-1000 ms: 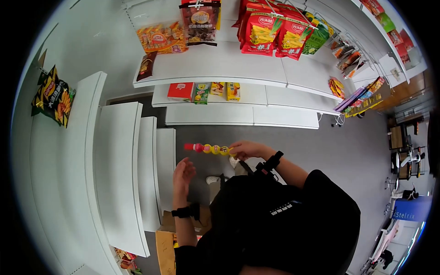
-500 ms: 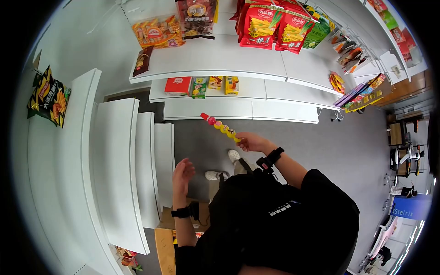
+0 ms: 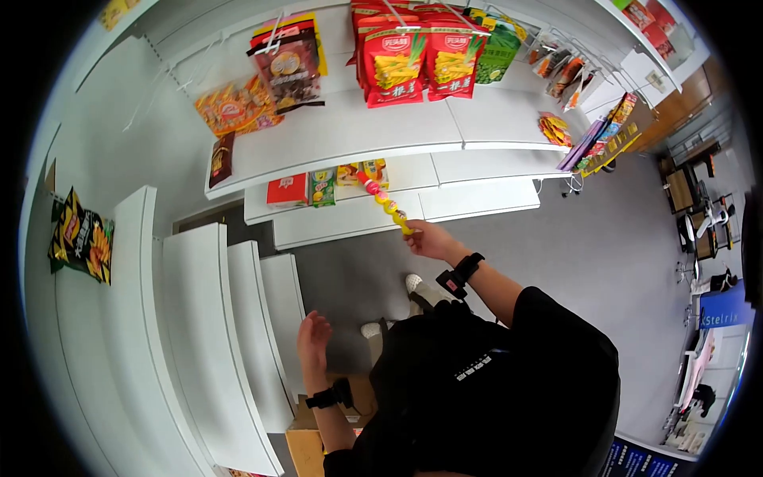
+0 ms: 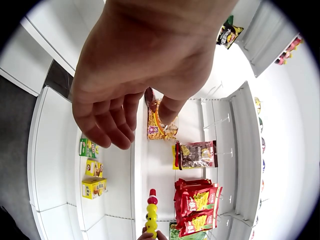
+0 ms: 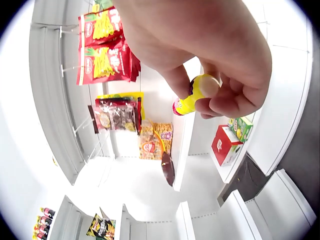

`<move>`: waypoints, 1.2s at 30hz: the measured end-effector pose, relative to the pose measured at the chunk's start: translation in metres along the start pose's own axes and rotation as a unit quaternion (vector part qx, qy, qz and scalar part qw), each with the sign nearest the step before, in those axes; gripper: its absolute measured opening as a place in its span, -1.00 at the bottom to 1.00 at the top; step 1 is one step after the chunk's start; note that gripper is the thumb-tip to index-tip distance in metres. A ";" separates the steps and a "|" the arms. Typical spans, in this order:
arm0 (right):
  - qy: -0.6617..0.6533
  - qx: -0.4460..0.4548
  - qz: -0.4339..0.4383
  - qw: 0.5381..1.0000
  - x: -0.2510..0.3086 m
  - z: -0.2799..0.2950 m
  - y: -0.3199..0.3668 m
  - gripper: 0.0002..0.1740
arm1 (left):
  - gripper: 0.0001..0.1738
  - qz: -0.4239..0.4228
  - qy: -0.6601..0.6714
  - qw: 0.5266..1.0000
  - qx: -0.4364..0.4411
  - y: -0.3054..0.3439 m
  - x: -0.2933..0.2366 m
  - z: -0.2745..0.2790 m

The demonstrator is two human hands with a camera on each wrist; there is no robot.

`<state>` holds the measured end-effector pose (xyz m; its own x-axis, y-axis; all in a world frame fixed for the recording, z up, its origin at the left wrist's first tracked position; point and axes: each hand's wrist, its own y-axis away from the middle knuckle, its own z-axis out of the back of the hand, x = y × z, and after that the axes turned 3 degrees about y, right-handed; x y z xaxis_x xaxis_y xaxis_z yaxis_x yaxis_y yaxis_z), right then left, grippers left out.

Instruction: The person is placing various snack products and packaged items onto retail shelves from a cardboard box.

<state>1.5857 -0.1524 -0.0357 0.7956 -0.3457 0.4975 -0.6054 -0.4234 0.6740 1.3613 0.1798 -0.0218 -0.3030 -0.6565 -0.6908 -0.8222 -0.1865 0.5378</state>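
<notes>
My right hand (image 3: 431, 240) grips the yellow bottom end of a knobbly candy tube (image 3: 385, 201), shaped like a row of balls, with a pink upper part and a red cap. It tilts up and left, its capped end overlapping the lower shelf's boxes in the head view. In the right wrist view, thumb and fingers curl round the tube (image 5: 197, 92). My left hand (image 3: 315, 340) is held at left, away from the tube, fingers loosely bent with nothing in them, as the left wrist view also shows.
Ahead, a white shelf (image 3: 334, 139) stands below hanging red snack bags (image 3: 393, 67); a brown packet (image 3: 222, 159) lies at its left end. Lower down are a red box (image 3: 287, 191) and a green box (image 3: 323, 188). More white shelves (image 3: 203, 318) rise at left. A cardboard box (image 3: 306, 451) stands below.
My right hand has moved forward, and the tube has swung from pointing left to pointing up towards the front shelves. The head view has shifted. My left hand stays empty.
</notes>
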 end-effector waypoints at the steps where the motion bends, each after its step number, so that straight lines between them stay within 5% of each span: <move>1: -0.023 -0.014 0.010 1.000 0.011 0.011 -0.002 -0.74 | -0.56 -0.003 -0.005 1.000 0.000 -0.002 0.001 -0.006; 12: -0.074 -0.112 0.143 0.980 0.177 0.177 -0.062 -0.78 | -0.54 -0.017 -0.046 0.997 -0.053 -0.017 0.029 -0.107; 19: 0.083 -0.245 0.204 0.944 0.280 0.231 -0.084 -0.75 | -0.55 -0.014 -0.081 0.994 -0.066 -0.049 0.062 -0.215; 26: 0.189 -0.276 0.237 0.912 0.304 0.244 -0.095 -0.58 | -0.56 -0.008 -0.076 0.994 -0.081 -0.055 0.081 -0.265; 36: 0.199 -0.332 0.202 0.900 0.283 0.233 -0.089 -0.34 | -0.55 -0.020 -0.049 0.992 -0.119 -0.025 0.100 -0.247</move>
<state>1.8595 -0.4079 -0.0823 0.5387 0.0243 0.8421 -0.8055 0.3077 0.5064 1.4712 -0.0617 0.0152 -0.3279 -0.5735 -0.7507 -0.7014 -0.3846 0.6001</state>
